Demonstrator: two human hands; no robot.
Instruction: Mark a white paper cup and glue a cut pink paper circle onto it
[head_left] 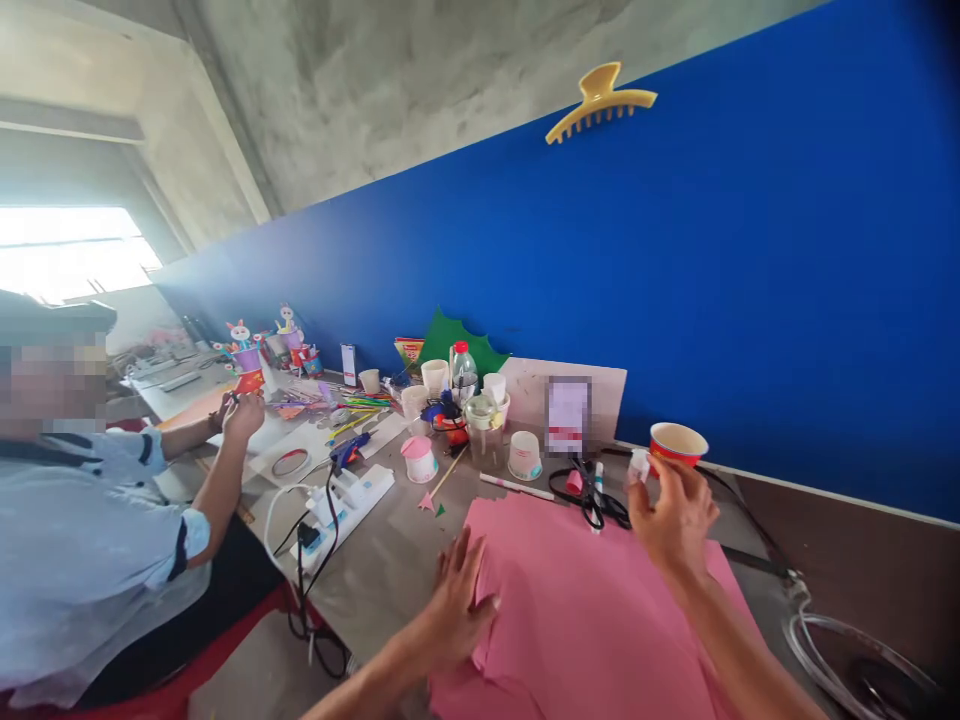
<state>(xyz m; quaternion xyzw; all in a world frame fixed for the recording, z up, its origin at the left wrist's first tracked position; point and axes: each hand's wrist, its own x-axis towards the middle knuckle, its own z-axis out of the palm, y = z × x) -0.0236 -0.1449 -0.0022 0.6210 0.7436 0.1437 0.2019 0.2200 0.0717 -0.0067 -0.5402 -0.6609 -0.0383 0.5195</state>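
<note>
Rests the open left hand, fingers spread, on large pink paper sheets, and pinches a small whitish translucent object in the nearly closed right hand, by a round red paper cup.

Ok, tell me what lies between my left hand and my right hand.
Pink paper, reaching from left hand towards right hand, in the head view.

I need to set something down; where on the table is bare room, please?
Bare tabletop shows between the power strip and the pink paper, by the left hand. Behind the paper it is crowded: cups, jar, pens.
</note>
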